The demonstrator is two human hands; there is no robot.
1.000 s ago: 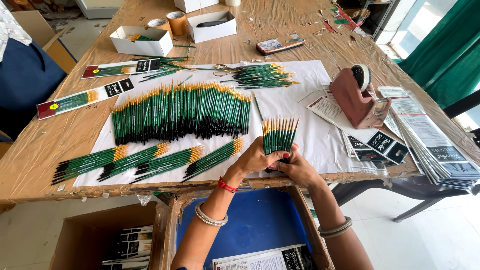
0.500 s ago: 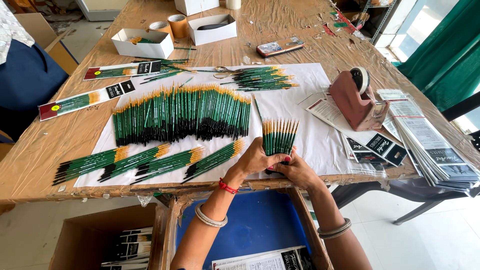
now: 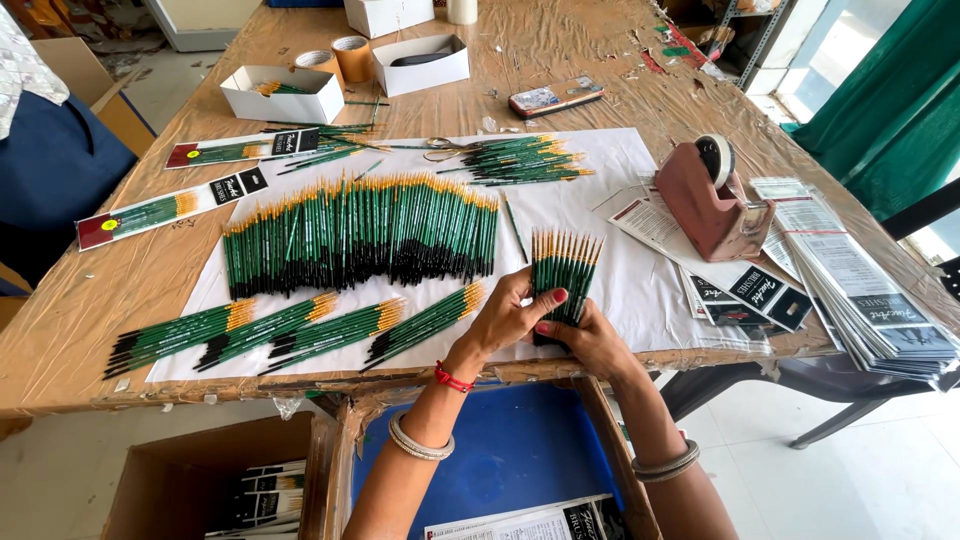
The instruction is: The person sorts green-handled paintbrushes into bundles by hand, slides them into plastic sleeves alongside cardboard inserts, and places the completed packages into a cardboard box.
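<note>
Both my hands hold a small fanned bunch of green-handled paint brushes (image 3: 565, 268) upright on the white paper sheet (image 3: 640, 290) near the table's front edge. My left hand (image 3: 507, 315) grips the bunch from the left, thumb across the handles. My right hand (image 3: 590, 340) cups the lower ends from the right. Just left of them lies a long row of the same brushes (image 3: 360, 235), bristles pointing away from me. Several smaller bundles (image 3: 300, 330) lie along the front edge.
A dark red tape dispenser (image 3: 708, 200) stands to the right, with printed cards (image 3: 750, 290) and a stack of clear sleeves (image 3: 860, 290) beside it. White boxes (image 3: 283, 95), tape rolls (image 3: 352, 55) and a phone (image 3: 555, 97) sit farther back. Cardboard boxes (image 3: 220, 480) stand below the table.
My hands have shifted very slightly on the bunch of brushes; everything else stays as it was.
</note>
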